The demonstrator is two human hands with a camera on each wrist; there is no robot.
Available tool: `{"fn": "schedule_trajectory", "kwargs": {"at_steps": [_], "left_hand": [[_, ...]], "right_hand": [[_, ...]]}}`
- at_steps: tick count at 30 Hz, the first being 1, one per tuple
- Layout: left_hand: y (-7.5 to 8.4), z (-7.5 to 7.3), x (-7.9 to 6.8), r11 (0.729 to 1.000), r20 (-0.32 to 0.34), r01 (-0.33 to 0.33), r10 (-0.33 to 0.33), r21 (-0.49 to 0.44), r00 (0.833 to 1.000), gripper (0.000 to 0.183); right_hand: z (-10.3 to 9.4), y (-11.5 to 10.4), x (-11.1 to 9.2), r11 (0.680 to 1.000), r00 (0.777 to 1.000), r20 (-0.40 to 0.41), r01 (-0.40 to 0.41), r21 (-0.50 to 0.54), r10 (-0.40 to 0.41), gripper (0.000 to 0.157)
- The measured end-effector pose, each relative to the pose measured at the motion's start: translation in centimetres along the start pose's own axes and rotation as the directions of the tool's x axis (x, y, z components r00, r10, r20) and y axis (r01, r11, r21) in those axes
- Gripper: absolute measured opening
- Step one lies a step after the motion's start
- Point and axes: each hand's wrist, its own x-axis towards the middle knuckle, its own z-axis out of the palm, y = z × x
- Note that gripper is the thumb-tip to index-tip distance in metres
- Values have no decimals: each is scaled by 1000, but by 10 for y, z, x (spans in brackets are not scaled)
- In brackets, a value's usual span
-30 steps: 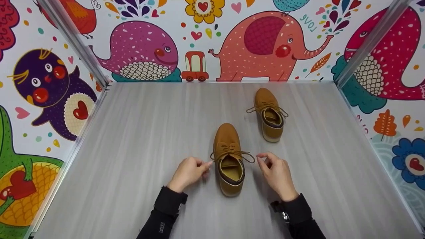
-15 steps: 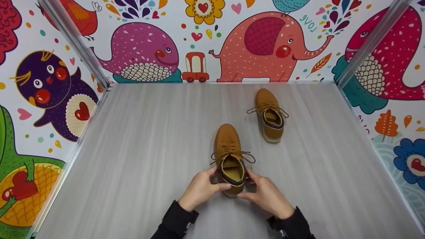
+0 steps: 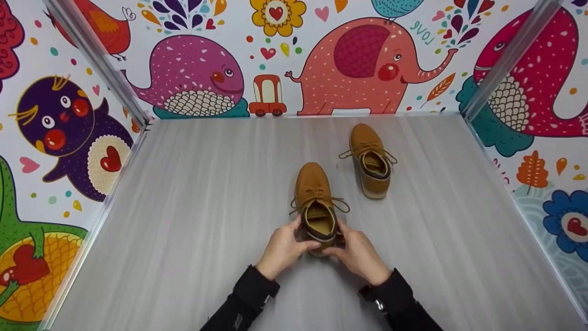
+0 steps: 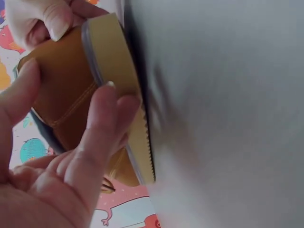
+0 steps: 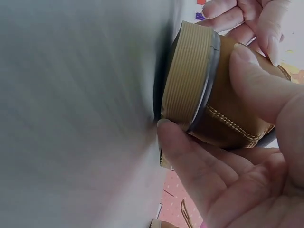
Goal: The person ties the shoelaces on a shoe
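A tan lace-up shoe (image 3: 313,181) with a dark collar and tied laces points toward the back wall in the head view. Both hands are at its heel. My left hand (image 3: 284,246) holds the left side, thumb on the back of the heel and fingers along the side and sole. On the other side my right hand (image 3: 360,253) grips the heel likewise, its thumb close to the left thumb. The left wrist view shows the shoe's sole (image 4: 111,52) close along the grey surface. In the right wrist view, fingertips meet the ribbed sole edge (image 5: 185,71).
A matching tan shoe (image 3: 367,138), laces also tied, stands farther back to the right. Cartoon-printed walls (image 3: 271,55) close off the back and both sides of the grey wood-grain surface (image 3: 206,184), with metal rails (image 3: 105,69) at the corners.
Both hands came from beside the laces back to the heel and took hold of the shoe. Since then the shoe has shifted slightly forward, away from me. The far shoe stays put.
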Motion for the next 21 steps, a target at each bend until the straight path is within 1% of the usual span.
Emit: {"fn": "schedule_trajectory", "kwargs": {"at_steps": [2,6,10,13,15,17,21], "left_hand": [[-1,-2,14,1000,-2,-5,5,-5,1000,91],[-5,-7,44,1000,-8,4,-4,-16,1000,89],[-7,-13,72,999,-5,47,-47,-25,999,89],[-7,-17,91,997,3,73,-73,-1,997,87],[-7,-21,103,996,8,87,-87,23,996,85],[-7,-23,113,995,13,97,-98,26,995,83],[-8,-26,126,992,17,125,-125,13,992,80]], "right_hand": [[-3,3,14,1000,1000,-5,8,-7,-8,84],[-9,8,45,1000,1000,-11,-8,-21,7,78],[-13,13,77,997,998,6,-57,-52,58,74],[-15,17,97,992,995,19,-100,-74,101,73],[-15,19,108,990,993,17,-117,-84,119,74],[-16,21,118,988,991,16,-128,-85,129,76],[-17,24,130,985,988,22,-153,-81,155,75]]}}
